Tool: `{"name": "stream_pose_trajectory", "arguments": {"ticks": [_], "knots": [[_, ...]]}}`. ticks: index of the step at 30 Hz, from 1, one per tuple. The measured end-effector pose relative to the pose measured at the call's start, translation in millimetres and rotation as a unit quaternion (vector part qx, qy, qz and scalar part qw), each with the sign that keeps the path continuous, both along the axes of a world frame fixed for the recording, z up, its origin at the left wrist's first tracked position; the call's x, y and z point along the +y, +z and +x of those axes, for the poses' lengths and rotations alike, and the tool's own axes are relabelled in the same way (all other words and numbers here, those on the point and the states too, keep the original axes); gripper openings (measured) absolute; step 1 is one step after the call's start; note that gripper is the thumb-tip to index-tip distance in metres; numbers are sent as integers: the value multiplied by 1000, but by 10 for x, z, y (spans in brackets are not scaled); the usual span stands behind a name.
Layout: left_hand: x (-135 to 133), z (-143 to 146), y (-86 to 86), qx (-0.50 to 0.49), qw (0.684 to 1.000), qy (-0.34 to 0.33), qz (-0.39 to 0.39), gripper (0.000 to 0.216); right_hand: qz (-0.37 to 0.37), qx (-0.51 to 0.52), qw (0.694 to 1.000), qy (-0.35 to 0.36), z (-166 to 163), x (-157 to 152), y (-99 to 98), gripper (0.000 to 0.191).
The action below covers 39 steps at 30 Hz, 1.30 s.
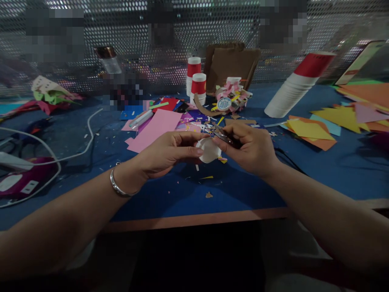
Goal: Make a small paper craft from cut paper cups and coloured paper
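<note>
Above the blue table (328,170), my left hand (165,152) pinches a small white round paper piece (209,151) between thumb and fingers. My right hand (247,147) is closed around a pair of small scissors (223,136), whose blades touch the upper edge of the white piece. A silver bangle (119,187) circles my left wrist. Tiny paper scraps lie on the table under both hands.
A pink sheet (158,129) and coloured paper scraps lie behind my hands. Two red-and-white cups (196,79), a brown paper bag (234,63), a paper craft piece (232,97) and a lying cup stack (296,83) stand further back. Orange and yellow cut-outs (343,115) lie right, white cables (45,160) left.
</note>
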<state>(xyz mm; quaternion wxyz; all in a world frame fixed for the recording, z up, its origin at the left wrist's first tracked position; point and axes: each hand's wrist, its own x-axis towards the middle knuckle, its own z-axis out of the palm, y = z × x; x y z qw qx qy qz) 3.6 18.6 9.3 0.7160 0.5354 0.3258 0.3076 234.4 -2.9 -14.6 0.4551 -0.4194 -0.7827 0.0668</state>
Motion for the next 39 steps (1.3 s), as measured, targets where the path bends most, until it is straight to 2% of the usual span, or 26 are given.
{"name": "stream_pose_trajectory", "arguments": {"ticks": [6,12,18,22,28,33,39], "knots": [[29,-17,-8,-22,999,-27,-12,28,-12,4,1000,3,-6,-14,24,23],[32,-17,9,-36,999,-24,-21,28,-24,7,1000,2,2,1,42,37],[1,2,8,-20,999,-28,-30,28,-36,1,999,4,9,13,25,27],[-21,35,24,-19,999,-36,-29,39,-27,7,1000,0,8,10,27,27],[-30,52,28,-15,998,-59,3,34,-16,-13,1000,14,1,1,19,24],[-29,58,-16,7,999,-36,27,43,-9,-4,1000,19,-13,-19,12,19],[23,4,22,6,999,-23,28,41,-2,0,999,-44,2,-24,83,24]]}}
